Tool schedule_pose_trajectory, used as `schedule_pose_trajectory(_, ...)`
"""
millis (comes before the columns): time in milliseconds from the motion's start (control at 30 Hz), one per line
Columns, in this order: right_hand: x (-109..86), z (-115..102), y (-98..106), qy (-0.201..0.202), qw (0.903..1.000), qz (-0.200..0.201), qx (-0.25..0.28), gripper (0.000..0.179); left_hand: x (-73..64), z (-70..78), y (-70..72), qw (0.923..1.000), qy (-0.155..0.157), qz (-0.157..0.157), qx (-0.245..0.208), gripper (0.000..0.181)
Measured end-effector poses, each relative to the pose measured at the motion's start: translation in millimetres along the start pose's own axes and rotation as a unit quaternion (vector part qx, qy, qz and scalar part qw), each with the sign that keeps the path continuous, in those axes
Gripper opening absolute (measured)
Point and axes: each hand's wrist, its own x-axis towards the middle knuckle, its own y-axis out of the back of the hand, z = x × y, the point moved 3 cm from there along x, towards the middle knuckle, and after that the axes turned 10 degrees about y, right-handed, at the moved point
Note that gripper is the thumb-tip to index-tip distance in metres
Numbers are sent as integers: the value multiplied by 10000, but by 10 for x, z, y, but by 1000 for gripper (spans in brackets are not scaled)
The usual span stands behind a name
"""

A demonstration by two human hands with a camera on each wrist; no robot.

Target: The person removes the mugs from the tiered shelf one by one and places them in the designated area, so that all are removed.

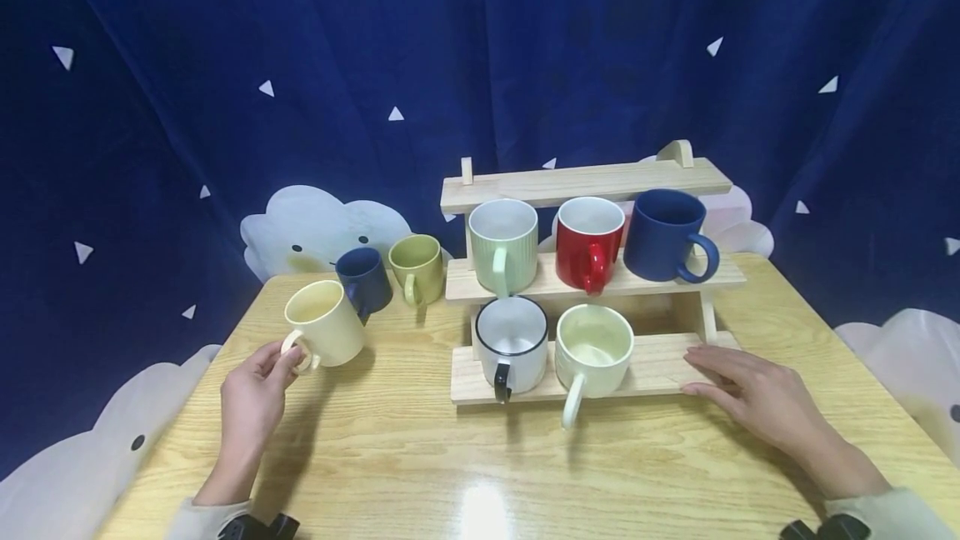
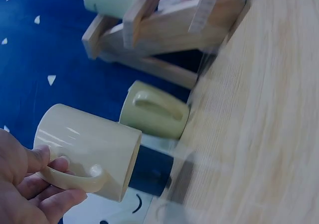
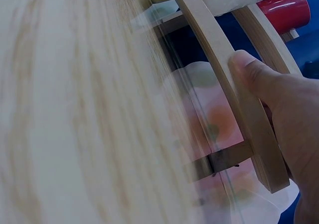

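My left hand [image 1: 255,398] pinches the handle of a cream mug [image 1: 333,330], fingers curled at it. The mug leans, its open mouth upward, and looks raised off the table, near a small navy mug [image 1: 365,282]. In the left wrist view the thumb and fingers hold the mug handle [image 2: 75,182]. On the right end of the wooden rack's lower shelf [image 1: 660,369] rests my right hand [image 1: 757,398], its fingers fairly straight on top and its thumb at the front edge. The right wrist view shows that thumb [image 3: 244,59] against the board; the other fingers are hidden there.
An olive green mug [image 1: 417,269] stands beside the navy one. The lower shelf holds a white mug with black handle [image 1: 512,348] and a pale yellow-green mug [image 1: 594,352]. Above them stand mint [image 1: 504,240], red [image 1: 590,240] and dark blue [image 1: 663,236] mugs. A blue curtain [image 1: 480,48] hangs behind.
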Motion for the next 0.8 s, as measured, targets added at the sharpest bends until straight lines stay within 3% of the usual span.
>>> schedule_pose_trajectory(300, -8, 4, -8, -36, 10000, -72, 11, 53, 213, -133, 109, 9985, 105, 495, -206, 32)
schedule_pose_trajectory(800, -5, -5, 3, -37, 10000, -58, 4, 54, 712, -342, 14, 9904, 370, 1331, -5, 31)
